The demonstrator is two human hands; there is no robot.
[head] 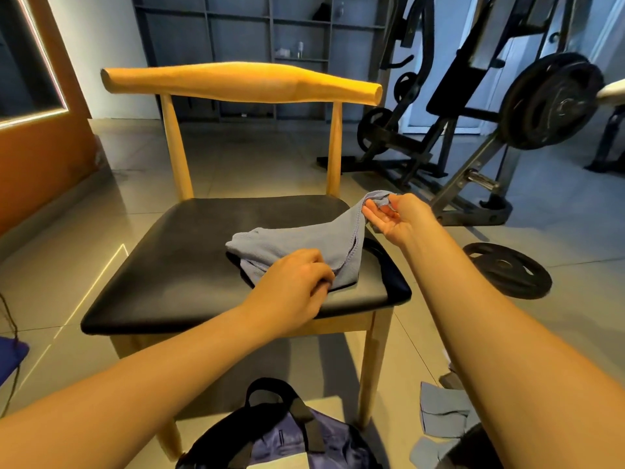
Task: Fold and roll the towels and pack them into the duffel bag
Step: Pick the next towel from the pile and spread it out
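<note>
Head view, hands first. I log the left hand (pixel 291 286) knuckles-up with its fingers curled, pinching the near edge of a grey-blue cloth towel (pixel 304 243) against the seat. The right hand (pixel 396 215) is palm-up, its thumb and fingers pinching one corner of the same towel and holding it raised above the seat's right rear. The towel runs crumpled and unrolled between the two hands. The rest of it lies on the black padded seat of a light wooden chair (pixel 189 265). A dark item (pixel 384 262) sits under it at the seat's right edge; I cannot tell what it is. On the floor just in front of the chair stands a navy duffel bag with black handles (pixel 287 438). More grey-blue cloths (pixel 441 414) lie on the tiles to its right. A black weight plate (pixel 507 269) lies flat beside the chair, with a black weight machine (pixel 473 106) behind.
</note>
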